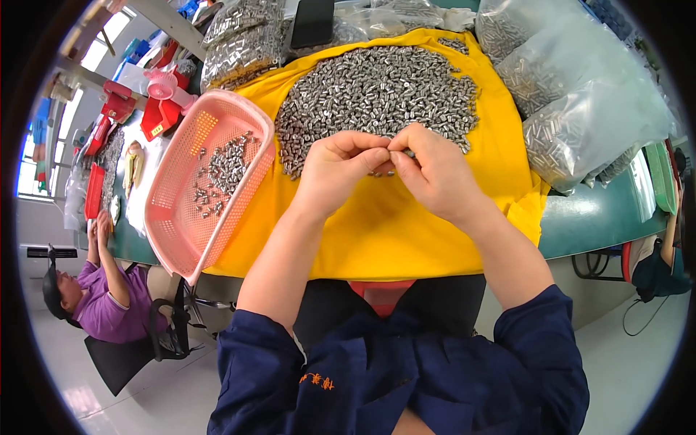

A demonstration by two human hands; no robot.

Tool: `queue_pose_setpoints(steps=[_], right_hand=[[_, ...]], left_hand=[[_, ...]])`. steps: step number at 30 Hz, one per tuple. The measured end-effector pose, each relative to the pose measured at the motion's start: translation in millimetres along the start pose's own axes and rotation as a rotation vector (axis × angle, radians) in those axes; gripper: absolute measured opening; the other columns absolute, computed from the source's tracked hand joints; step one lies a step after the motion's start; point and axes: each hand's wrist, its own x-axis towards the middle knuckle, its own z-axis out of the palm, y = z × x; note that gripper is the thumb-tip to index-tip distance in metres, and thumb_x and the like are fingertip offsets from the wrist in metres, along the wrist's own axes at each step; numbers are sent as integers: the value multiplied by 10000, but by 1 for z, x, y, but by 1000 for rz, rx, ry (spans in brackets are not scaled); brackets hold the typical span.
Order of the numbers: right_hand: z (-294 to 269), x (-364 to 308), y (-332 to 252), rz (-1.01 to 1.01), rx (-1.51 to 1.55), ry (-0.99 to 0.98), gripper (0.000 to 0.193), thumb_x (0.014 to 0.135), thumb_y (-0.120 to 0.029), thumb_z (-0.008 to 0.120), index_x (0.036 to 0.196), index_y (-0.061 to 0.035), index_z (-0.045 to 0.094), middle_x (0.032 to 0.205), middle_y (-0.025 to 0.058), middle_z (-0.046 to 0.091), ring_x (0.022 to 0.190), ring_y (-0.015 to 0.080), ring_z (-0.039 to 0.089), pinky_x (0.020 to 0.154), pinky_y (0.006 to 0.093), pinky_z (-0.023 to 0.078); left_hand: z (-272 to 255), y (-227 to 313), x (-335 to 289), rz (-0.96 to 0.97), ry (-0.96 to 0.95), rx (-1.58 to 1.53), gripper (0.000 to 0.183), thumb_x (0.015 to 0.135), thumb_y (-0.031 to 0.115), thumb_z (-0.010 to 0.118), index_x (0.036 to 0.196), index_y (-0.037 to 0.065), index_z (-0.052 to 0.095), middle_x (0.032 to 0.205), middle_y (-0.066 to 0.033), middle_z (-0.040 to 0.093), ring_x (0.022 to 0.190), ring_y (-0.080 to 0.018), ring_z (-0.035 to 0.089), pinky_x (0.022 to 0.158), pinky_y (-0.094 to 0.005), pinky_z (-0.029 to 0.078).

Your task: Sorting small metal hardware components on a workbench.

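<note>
My left hand (335,170) and my right hand (433,172) meet over the near edge of a wide heap of small silvery metal cylinders (377,94). The fingertips of both are pinched close together. Between them a bit of metal shows, most likely one of the small metal cylinders, but the fingers cover most of it. The heap is spread on a yellow cloth (355,243). To the left of my left hand stands a pink perforated plastic basket (174,181), with a smaller group of the same metal pieces (228,167) in it.
Clear bags of metal parts (551,138) line the right side, and more packed bags (243,43) lie at the back left. A black phone (312,23) rests at the back. Left of me a person in purple (105,301) sits working beside red bins (95,190).
</note>
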Motion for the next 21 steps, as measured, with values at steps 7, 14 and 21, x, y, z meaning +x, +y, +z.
queue_pose_setpoints(steps=[7, 14, 21], right_hand=[[-18, 1, -8, -74, -40, 69, 52, 779, -46, 502, 803, -33, 457, 697, 129, 539, 653, 306, 544, 574, 384, 423], [-56, 5, -8, -40, -68, 369, 47, 809, -51, 507, 815, -24, 470, 660, 94, 518, 566, 227, 522, 512, 328, 409], [-47, 1, -9, -186, 33, 483, 67, 797, 29, 498, 842, -22, 497, 662, 47, 495, 494, 91, 435, 459, 210, 354]], left_hand=[[18, 30, 8, 0, -20, 147, 114, 788, 2, 588, 889, -48, 604, 808, -83, 629, 727, -130, 604, 683, -236, 502], [29, 68, 41, 19, 2, 474, 165, 799, 68, 586, 911, -53, 593, 820, -98, 626, 720, -137, 605, 689, -227, 501], [-17, 101, 122, 344, 71, 830, 194, 792, 145, 579, 943, 29, 616, 813, -66, 648, 750, -135, 618, 674, -246, 475]])
